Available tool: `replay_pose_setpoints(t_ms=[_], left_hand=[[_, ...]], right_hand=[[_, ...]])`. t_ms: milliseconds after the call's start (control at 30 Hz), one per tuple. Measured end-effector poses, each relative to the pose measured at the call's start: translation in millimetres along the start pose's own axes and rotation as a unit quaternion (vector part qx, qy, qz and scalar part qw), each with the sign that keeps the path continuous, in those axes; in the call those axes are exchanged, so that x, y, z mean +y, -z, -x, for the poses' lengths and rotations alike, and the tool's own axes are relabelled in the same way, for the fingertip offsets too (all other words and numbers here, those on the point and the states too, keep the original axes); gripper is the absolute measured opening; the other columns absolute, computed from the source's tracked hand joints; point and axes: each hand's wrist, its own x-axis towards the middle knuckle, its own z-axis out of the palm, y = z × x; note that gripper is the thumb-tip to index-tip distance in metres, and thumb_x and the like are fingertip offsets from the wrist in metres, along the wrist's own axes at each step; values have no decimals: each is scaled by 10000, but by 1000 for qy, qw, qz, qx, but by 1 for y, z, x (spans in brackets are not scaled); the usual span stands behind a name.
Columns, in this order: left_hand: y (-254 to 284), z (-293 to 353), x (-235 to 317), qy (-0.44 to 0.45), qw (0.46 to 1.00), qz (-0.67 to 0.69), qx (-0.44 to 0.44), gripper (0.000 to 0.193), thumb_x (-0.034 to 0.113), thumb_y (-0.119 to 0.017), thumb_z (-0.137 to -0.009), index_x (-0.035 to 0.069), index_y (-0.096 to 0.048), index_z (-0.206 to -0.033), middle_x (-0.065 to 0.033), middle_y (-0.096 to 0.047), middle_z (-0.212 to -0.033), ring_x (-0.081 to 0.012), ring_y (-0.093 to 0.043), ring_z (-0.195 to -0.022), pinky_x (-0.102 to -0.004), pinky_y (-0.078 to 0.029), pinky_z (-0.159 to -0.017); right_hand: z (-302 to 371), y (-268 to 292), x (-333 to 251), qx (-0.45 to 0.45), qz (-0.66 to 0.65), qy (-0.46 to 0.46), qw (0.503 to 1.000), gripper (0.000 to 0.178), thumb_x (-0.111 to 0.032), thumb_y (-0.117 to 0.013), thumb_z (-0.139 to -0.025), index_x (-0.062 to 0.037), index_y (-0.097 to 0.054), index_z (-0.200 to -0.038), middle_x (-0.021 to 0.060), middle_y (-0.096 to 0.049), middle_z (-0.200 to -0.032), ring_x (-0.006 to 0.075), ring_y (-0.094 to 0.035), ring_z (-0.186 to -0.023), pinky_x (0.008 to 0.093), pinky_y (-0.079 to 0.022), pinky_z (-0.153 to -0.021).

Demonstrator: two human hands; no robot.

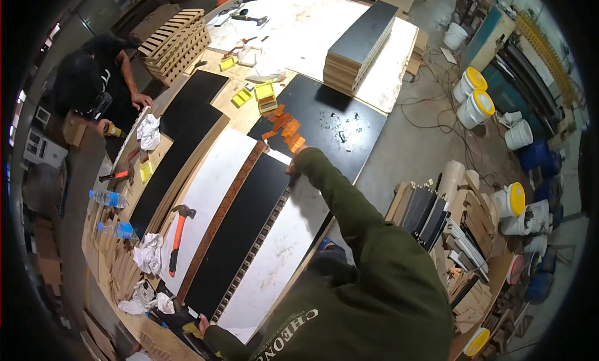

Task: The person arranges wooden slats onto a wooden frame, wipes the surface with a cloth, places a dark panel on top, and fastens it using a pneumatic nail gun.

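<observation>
Green sweater [374,286] closest to us, and its right sleeve [340,189] reaches out toward the far end of the black board [240,236], which lies long and slanted on the tabletop [246,121]. The right hand [297,160] is at that far end, by the board's right corner; the left hand [204,325] is down at the near end. Fingers bent at both, it seems, but whether either truly grips, I cannot tell. Brown strip [225,206] along the board's left edge, notched strip [256,248] along its right. The step in hand looks like lining up the board and its edges, one hand per end. The next move, I'd judge, calls for steady pressure at both ends so nothing skews. Just left of the board, a hammer [177,239], untouched; past its far end, scattered orange blocks [286,130], and farther on, a panel stack [359,46]. Well left of it, a co-worker [87,80] leans in.
</observation>
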Motion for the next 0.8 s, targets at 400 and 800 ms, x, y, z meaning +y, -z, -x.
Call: replay_pose_setpoints(t_ms=[400, 800], left_hand=[[7, 25, -2, 36, 999, 6, 29, 442, 417, -653, -795, -19, -661, -863, -68, -629, -733, -169, -551, -704, -316, -444, -696], [2, 27, -12, -16, 997, 17, -75, 448, 464, -651, -786, 65, -655, -991, -67, -642, -923, -178, -559, -866, -357, -440, -749]], right_hand=[[20, -1, -28, 132, -130, 183, 965, 322, -375, -735, -676, -93, -699, -827, 131, -635, -848, 271, -609, -825, 363, -479, -745], [-31, -18, -25, 8, -193, 170, 966, 351, -322, -728, -698, -54, -682, -920, 150, -618, -834, 312, -590, -824, 405, -463, -757]])
